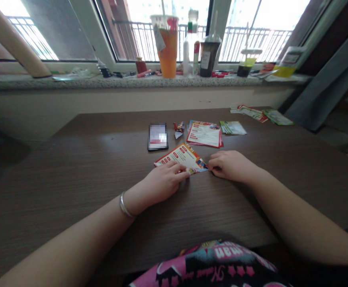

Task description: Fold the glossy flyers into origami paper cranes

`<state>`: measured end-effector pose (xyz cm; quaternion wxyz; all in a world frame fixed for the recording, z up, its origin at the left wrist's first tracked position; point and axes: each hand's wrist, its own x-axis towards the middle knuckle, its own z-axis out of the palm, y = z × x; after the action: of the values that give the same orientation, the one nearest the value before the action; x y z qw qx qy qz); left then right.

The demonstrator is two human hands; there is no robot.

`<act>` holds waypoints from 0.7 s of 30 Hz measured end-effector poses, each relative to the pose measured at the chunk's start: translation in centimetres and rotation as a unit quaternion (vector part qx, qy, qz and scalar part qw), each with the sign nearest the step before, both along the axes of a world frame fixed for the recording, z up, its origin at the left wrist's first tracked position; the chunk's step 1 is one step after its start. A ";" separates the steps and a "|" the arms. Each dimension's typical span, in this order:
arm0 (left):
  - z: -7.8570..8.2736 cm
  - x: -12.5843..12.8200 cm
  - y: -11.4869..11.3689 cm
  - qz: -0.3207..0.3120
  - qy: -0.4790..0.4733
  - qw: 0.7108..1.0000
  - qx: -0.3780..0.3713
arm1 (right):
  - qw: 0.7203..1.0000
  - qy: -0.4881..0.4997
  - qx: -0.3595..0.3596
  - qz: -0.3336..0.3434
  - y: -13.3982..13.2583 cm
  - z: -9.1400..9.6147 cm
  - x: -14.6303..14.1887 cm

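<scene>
A printed paper sheet [186,156], with a red border, red labels and colourful pictures, lies turned at an angle on the table before me. My left hand [168,179], with a silver bangle at its wrist, rests over the near edge of that paper. Its thumb and fingers are closed about the edge, and they cover part of the print. At the sheet's right corner my right hand [226,165] is curled, pinching the tip between thumb and fingers. Just beyond lie a stack of similar printed sheets [204,134] and a small folded paper piece [179,129].
A tablet or phone [157,136] with a blurred screen lies left of the stack. Green-and-white papers [233,127] and more leaflets [251,113] are at the back right. Drink cups, including a tall orange one [167,48], and bottles line the stone windowsill [126,82].
</scene>
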<state>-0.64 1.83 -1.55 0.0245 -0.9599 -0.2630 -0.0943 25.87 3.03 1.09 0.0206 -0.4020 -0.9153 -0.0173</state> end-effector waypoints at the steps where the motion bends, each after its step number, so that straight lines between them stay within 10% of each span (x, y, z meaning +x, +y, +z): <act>1: 0.0 0.0 0.0 0.000 0.002 1.000 0.001 | 1.000 0.001 -0.001 -0.002 0.0 0.0 0.1; 14: 0.1 0.0 0.0 -0.003 0.008 1.000 0.006 | 0.999 0.039 0.003 -0.005 0.3 -0.3 0.7; 21: 0.1 0.1 0.2 -0.003 0.000 1.000 0.006 | 0.983 0.122 0.032 0.130 -0.4 -1.7 -1.5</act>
<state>-0.54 2.02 -1.50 0.0299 -0.9603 -0.2600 -0.0961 24.32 2.67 -0.58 0.1474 -0.2777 -0.9493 0.0051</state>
